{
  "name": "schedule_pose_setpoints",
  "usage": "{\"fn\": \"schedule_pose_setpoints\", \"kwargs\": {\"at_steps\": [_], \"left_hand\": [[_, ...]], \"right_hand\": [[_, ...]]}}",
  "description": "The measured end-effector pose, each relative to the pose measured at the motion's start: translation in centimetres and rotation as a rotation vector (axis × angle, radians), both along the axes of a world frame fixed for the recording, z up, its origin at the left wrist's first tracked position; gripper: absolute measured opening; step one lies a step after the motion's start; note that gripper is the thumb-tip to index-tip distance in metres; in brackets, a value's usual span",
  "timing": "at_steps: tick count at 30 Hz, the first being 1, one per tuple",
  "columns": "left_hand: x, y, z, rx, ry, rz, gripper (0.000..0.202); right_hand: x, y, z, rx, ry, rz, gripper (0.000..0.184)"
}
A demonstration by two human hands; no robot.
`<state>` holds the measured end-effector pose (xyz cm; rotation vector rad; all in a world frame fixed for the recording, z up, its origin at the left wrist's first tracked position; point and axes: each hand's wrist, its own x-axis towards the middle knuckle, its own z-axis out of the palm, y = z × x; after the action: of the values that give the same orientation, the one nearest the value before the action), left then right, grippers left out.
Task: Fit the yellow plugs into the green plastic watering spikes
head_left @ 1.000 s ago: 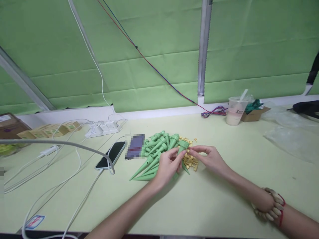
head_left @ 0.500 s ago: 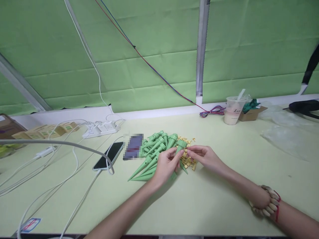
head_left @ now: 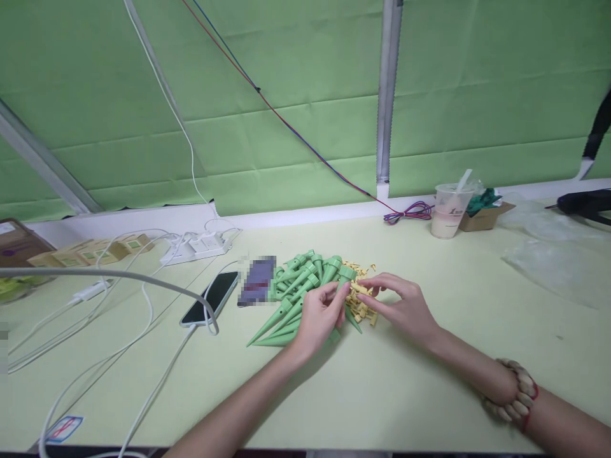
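My left hand (head_left: 321,318) is closed around a green plastic watering spike (head_left: 347,274), its capped head poking up past my thumb. Close to that head is my right hand (head_left: 401,305), with thumb and forefinger apart. Small yellow plastic pieces (head_left: 365,313) show in the gap between those fingers; whether one touches them I cannot tell. Behind and left of my left hand lies a heap of green spikes (head_left: 301,280), pointed and fitted with caps. The yellow pieces form a loose pile beside the heap, partly hidden by my hands.
Left of the heap lie a blurred-out dark rectangle (head_left: 258,280) and a phone (head_left: 210,299) on a white cable. A power strip (head_left: 195,248) and small boxes (head_left: 98,251) stand behind. At the back right are a drink cup (head_left: 446,213), a small carton (head_left: 484,218) and plastic bags (head_left: 548,264).
My right thumb and forefinger have spread apart from their pinch at the spike's head, and that hand has shifted slightly right. My left hand still holds the watering spike.
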<state>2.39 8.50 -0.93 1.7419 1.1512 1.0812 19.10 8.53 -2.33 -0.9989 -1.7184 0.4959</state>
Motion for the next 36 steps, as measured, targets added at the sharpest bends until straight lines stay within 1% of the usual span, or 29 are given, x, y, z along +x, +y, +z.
{"fn": "schedule_pose_setpoints", "kwargs": {"at_steps": [2,4,8,11,13,15,19,23,25,27,31,33,36], "left_hand": [[-0.1,0.0,0.0,0.001,-0.005,-0.002,0.043],[-0.1,0.1,0.0,0.011,0.005,0.0,0.042],[-0.1,0.1,-0.3,0.014,0.007,-0.007,0.041],[-0.1,0.1,-0.3,0.015,0.008,-0.012,0.039],[-0.1,0.1,-0.3,0.016,0.016,-0.008,0.039],[-0.2,0.2,-0.2,0.012,0.013,0.012,0.041],[-0.3,0.4,-0.1,0.0,-0.065,0.06,0.039],[-0.3,0.6,-0.2,-0.006,-0.132,0.085,0.038],[-0.3,0.6,-0.2,-0.01,-0.137,0.075,0.04],[-0.3,0.6,-0.3,0.0,-0.136,0.062,0.042],[-0.3,0.4,-0.2,0.036,-0.124,0.042,0.044],[-0.3,0.1,-0.1,0.053,-0.089,0.031,0.043],[-0.3,-0.1,-0.1,0.069,-0.02,0.022,0.045]], "right_hand": [[0.0,0.0,0.1,-0.147,0.027,0.048,0.036],[0.0,0.1,0.2,-0.237,0.048,0.069,0.037],[0.1,0.3,0.0,-0.223,0.064,0.024,0.041],[0.1,0.4,-0.1,-0.279,0.064,0.022,0.04],[0.1,0.4,-0.1,-0.261,0.06,0.01,0.037],[0.1,0.3,0.0,-0.196,0.046,-0.009,0.033],[0.2,0.6,0.0,-0.094,0.005,-0.047,0.029],[0.7,1.2,-0.6,-0.092,-0.048,-0.07,0.027],[1.0,1.6,-1.0,-0.126,-0.094,-0.059,0.03],[1.1,1.9,-1.4,-0.164,-0.095,-0.036,0.037],[0.7,1.9,-1.4,-0.229,0.036,0.052,0.053],[0.4,1.7,-1.1,-0.309,0.074,0.096,0.053],[0.0,1.3,-0.7,-0.491,0.144,0.162,0.055]]}}
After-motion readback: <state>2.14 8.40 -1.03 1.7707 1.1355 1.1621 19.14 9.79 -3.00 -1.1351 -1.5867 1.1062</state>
